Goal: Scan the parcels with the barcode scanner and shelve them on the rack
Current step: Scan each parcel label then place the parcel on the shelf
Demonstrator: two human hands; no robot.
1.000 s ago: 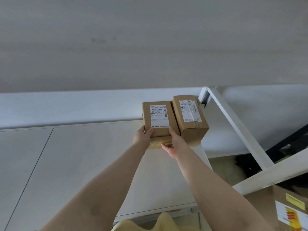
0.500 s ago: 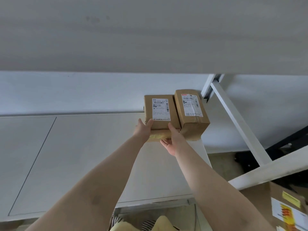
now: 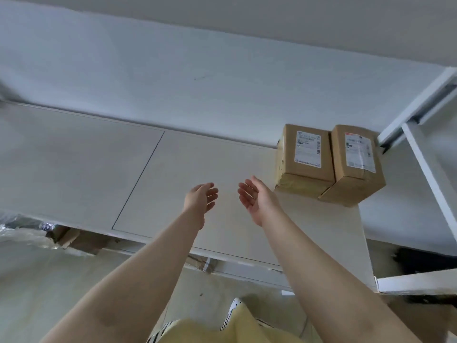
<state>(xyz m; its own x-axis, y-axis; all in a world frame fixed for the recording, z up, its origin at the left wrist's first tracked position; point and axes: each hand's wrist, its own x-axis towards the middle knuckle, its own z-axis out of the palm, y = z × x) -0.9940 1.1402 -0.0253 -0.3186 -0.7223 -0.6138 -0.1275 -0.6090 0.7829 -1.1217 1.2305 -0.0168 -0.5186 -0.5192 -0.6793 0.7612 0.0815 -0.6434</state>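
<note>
So both hands, left (image 3: 201, 198) and right (image 3: 254, 198), hover empty with fingers relaxed, while two parcels (image 3: 305, 157) (image 3: 356, 164) sit touching on the shelf (image 3: 197, 157)

Two parcels: left parcel (image 3: 305, 158), right parcel (image 3: 356, 159), side by side on one rack shelf (image 3: 197, 169). Two hands: left hand (image 3: 200, 199), right hand (image 3: 254, 196).

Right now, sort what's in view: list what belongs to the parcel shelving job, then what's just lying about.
Job:
left parcel, on the rack shelf
right parcel, touching it
left hand and right hand, both empty

Lying about:
cardboard scraps under the shelf
white rack post
</note>
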